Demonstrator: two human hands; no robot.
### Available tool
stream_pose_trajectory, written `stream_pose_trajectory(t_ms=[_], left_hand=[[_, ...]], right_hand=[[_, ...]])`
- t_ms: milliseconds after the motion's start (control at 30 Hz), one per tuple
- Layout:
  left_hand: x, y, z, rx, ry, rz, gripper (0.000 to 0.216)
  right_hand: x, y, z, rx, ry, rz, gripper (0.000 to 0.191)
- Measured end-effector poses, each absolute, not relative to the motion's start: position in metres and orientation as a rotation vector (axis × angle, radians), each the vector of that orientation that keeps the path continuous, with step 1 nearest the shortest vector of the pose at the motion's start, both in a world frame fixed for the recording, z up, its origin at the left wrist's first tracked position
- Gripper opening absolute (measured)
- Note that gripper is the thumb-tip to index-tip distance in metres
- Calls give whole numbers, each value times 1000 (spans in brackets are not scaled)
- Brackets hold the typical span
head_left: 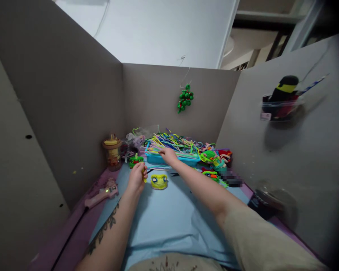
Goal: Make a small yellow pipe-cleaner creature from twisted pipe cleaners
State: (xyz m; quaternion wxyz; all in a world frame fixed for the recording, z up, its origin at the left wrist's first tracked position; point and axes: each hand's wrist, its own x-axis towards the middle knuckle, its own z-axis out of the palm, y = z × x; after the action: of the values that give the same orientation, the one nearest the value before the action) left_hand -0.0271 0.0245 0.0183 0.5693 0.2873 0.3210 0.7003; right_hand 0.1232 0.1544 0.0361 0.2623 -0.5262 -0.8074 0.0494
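My left hand [137,176] is closed around a short yellow pipe cleaner piece [144,175], held just above the blue mat [169,218]. Right beside it lies a yellow fuzzy frog-like figure [159,181] with blue-rimmed eyes. My right hand [167,154] reaches forward to the blue tray [169,159] heaped with coloured pipe cleaners [175,144], its fingers pinched on strands at the tray's near left edge. A small green fuzzy figure [136,160] sits left of the tray.
A pink glue gun [101,195] lies at the left on the purple table. A jar with a yellow lid [112,152] stands at the back left. Finished fuzzy figures [214,160] crowd the back right. A green ornament [185,98] hangs on the grey partition.
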Motion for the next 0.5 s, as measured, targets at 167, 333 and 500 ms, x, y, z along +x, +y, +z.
stream_pose_trajectory(t_ms=[167, 333, 500], left_hand=[[-26, 30, 13, 581, 775, 1645, 23], [-26, 34, 12, 426, 775, 1637, 12], [-26, 34, 12, 353, 762, 1638, 8]], right_hand=[[95, 173, 36, -1550, -2264, 56, 28], [92, 175, 34, -1620, -2347, -1, 26], [95, 174, 32, -1575, -2370, -45, 30]])
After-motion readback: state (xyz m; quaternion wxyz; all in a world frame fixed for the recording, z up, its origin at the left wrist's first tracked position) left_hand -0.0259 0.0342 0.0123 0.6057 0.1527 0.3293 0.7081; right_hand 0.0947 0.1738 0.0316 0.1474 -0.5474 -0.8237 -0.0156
